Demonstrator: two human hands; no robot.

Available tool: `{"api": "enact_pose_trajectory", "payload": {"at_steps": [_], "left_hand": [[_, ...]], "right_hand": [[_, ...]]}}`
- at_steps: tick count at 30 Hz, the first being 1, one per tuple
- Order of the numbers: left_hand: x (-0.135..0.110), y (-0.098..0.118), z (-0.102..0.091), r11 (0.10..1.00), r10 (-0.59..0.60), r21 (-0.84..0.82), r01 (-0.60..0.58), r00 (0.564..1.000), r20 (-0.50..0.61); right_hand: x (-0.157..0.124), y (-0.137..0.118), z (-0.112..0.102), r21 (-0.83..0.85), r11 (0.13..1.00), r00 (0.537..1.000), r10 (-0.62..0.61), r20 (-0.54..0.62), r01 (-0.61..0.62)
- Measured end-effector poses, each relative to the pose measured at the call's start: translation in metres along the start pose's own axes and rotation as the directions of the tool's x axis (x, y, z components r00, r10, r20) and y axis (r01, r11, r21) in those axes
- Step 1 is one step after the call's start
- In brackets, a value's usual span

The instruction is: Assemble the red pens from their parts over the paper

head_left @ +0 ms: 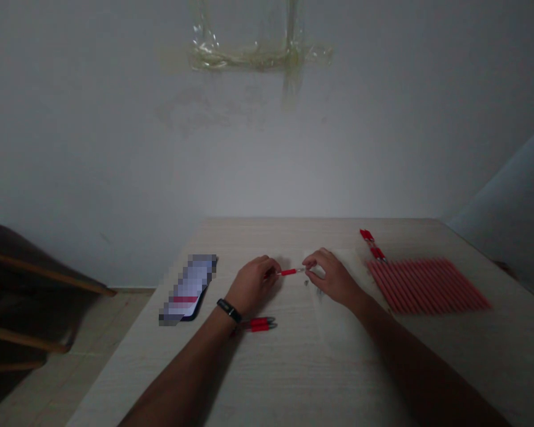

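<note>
Above the middle of the table, a red pen is held level. My left hand, with a black band on its wrist, pinches the pen's left end. At the silvery right end, the fingertips of my right hand close around the pen's tip. Small dark bits lie under my right hand, too small to name. Two red pens with grey tips rest beside my left wrist, partly hidden by the forearm.
A tight row of slim red sticks, like pens or pencils, lies at the right. Several red pens lie behind it. A phone with a blurred screen is at the left. A wall borders the table's back edge; dark wooden furniture stands left.
</note>
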State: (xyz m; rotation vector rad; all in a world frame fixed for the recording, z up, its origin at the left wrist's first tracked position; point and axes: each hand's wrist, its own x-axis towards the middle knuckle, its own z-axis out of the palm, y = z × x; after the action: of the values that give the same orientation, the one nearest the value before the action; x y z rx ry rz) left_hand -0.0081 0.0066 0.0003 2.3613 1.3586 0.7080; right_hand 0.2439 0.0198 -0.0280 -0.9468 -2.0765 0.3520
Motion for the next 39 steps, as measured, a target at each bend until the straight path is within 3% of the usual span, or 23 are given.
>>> {"api": "enact_pose_trajectory", "payload": {"at_steps": [15,22,29,39], "left_hand": [[0.001,0.007,-0.002,0.999,0.028,-0.029,-0.028,0.999,0.027],[0.000,0.005,-0.002,1.000,0.016,-0.016,-0.016,1.000,0.023],[-0.001,0.004,-0.002,1.000,0.021,0.008,-0.021,1.000,0.010],[-0.001,0.006,-0.001,1.000,0.027,0.005,-0.027,1.000,0.011]], "right_hand": [[0.002,-0.008,0.001,-0.036,0.996,0.993,-0.082,0.081,0.085],[-0.001,-0.001,-0.002,-0.016,1.000,0.999,-0.013,0.034,0.013],[0.001,0.006,-0.006,-0.028,0.994,0.994,-0.102,0.040,0.103],[0.002,0.001,-0.005,-0.002,0.991,0.987,-0.132,0.086,0.133]]}}
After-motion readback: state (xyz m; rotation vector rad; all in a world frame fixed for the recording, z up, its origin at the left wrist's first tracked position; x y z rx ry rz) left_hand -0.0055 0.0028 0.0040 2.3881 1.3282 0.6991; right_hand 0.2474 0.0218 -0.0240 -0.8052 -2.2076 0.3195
